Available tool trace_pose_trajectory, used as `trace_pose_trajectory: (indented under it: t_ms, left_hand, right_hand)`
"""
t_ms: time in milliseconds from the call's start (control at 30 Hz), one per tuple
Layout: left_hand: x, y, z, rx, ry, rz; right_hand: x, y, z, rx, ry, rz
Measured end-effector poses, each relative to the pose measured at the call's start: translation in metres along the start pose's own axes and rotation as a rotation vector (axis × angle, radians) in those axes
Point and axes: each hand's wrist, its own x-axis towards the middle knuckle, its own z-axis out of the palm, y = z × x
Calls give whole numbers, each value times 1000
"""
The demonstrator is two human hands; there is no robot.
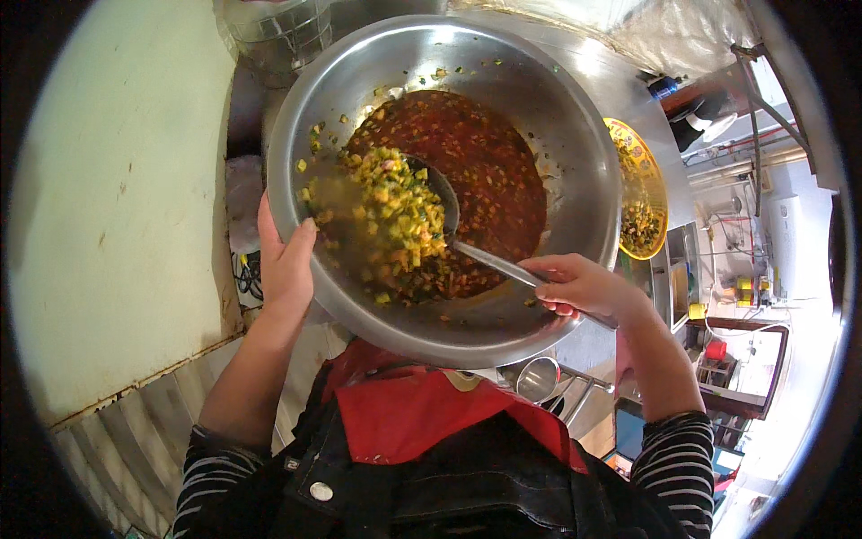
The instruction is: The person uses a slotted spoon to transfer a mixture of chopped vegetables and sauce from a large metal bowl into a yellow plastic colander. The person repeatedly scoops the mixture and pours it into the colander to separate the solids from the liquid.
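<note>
A large stainless steel basin (579,175) lies before me, with a dark red sauce (485,162) full of small bits in it. My left hand (289,259) grips the basin's rim on the left, thumb on the inside. In my right hand (579,286) is the handle of a metal ladle (495,259), its bowl over the left part of the sauce. Chopped green and yellow vegetables (397,209) are heaped at the ladle and blur as they fall towards the basin's left side. More bits stick to the inner wall.
A yellow patterned bowl (656,188) of chopped vegetables stands on the steel counter (606,74) at right. A pale green panel (128,188) rises close on my left. Below the basin shows a metal pot (537,378). A wire basket (289,30) sits at the top left.
</note>
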Motion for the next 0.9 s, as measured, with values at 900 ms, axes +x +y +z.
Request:
trace_pose_trajectory:
  t_ms: [900]
  left_hand:
    - [-25, 24, 67, 34, 24, -59]
  right_hand:
    - [-105, 69, -30, 87, 173, -163]
